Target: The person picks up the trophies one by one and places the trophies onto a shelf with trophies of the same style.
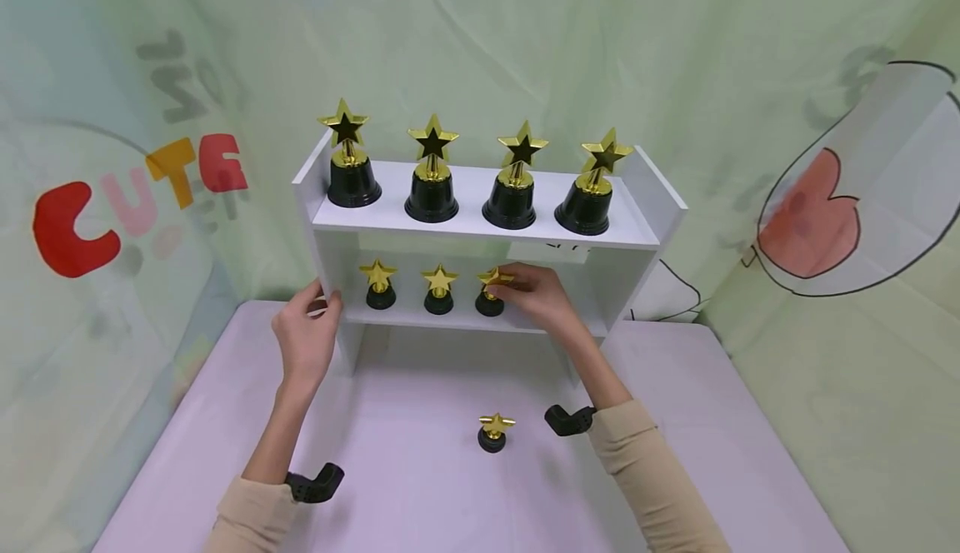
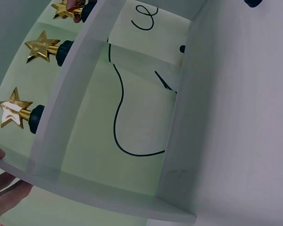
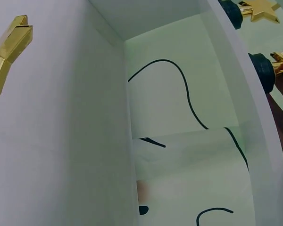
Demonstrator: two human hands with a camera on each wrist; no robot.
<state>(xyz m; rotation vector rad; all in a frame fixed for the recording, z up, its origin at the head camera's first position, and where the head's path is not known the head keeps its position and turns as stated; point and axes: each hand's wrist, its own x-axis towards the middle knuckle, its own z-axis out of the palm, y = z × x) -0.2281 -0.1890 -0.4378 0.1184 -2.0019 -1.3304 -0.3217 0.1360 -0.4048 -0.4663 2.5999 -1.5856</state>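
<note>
A white two-tier shelf [image 1: 450,324] stands on the table. My left hand [image 1: 306,341] grips the edge of its left side panel, with fingers on both sides of the board in the left wrist view. On the lower tier my right hand [image 1: 543,299] pinches the star of a small gold star trophy [image 1: 490,304], whose black base is at the board. To its left stand two more small trophies, a middle one [image 1: 438,300] and a left one [image 1: 380,293]. Another small trophy [image 1: 492,439] stands on the table in front of the shelf.
Several larger star trophies line the upper tier, from the leftmost [image 1: 354,180] to the rightmost [image 1: 585,206]. The table [image 1: 420,486] has a pale cover. Printed curtains [image 1: 480,53] hang behind and at both sides.
</note>
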